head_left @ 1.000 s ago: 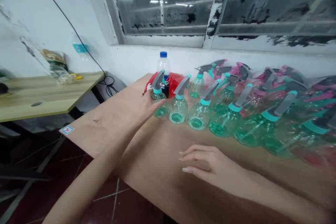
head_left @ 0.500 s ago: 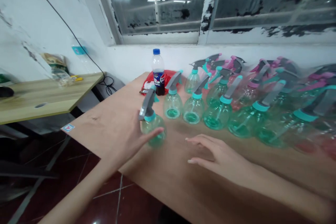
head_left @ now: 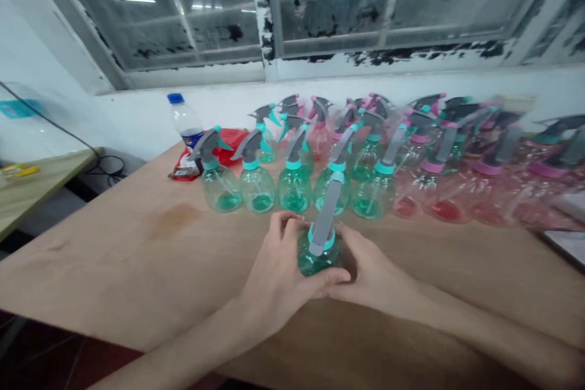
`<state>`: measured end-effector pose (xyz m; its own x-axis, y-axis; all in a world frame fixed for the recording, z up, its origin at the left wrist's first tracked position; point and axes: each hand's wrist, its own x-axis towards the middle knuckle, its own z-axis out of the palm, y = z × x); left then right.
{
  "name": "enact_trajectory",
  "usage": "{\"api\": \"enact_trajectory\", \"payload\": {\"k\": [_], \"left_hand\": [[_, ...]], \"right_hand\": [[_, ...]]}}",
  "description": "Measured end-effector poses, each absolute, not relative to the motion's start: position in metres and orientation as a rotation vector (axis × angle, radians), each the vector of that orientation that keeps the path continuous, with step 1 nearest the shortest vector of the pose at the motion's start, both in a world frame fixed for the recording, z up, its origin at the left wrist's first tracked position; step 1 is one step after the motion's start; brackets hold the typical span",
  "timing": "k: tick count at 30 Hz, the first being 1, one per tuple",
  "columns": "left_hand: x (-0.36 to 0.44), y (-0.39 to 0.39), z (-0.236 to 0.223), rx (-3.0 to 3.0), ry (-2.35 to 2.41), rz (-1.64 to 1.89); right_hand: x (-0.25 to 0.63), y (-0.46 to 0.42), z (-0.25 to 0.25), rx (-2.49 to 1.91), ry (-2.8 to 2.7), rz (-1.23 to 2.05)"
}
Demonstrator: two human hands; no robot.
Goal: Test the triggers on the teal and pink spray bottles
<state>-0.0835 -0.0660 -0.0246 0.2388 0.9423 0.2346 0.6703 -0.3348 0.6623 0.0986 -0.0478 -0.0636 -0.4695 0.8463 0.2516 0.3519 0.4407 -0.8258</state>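
A clear green spray bottle (head_left: 314, 263) with a grey trigger head and turquoise collar is between my two hands, in front of the bottle row. My left hand (head_left: 281, 274) wraps its left side, thumb across the near face. From the right, my right hand (head_left: 377, 268) curves round the same bottle, its fingers partly hidden behind it. Just beyond stand more green spray bottles, among them one at the row's left end (head_left: 222, 189) and another beside it (head_left: 257, 187). The lower part of the held bottle is covered by my hands.
Pink spray bottles (head_left: 443, 195) fill the right of the wooden table (head_left: 114, 262), several rows deep. A cola bottle (head_left: 185, 119) and a red bag (head_left: 233, 140) stand at the back left. At the right edge lies a dark-edged flat object (head_left: 567, 244). A window (head_left: 183, 24) is behind.
The view has turned right. My left hand has brought the green spray bottle rightward, away from the row's left end, and my right hand has closed round it too.
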Motion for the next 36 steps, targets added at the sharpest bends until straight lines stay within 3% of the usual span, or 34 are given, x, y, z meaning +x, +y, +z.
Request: {"api": "enact_trajectory", "payload": {"k": [12, 21, 27, 36], "left_hand": [[-0.027, -0.022, -0.005, 1.975, 0.912, 1.013], [-0.027, -0.008, -0.004, 2.024, 1.089, 1.086], [-0.027, -0.002, -0.001, 1.997, 1.123, 1.036], [-0.028, 0.005, 0.000, 2.022, 1.060, 0.992]], "right_hand": [[0.131, -0.037, -0.065, -1.024, -2.076, 0.775], [0.163, -0.021, -0.099, -0.930, -2.397, 0.308], [0.188, -0.024, -0.108, -1.027, -2.481, 0.235], [0.185, -0.023, -0.108, -0.808, -2.417, 0.116]]}}
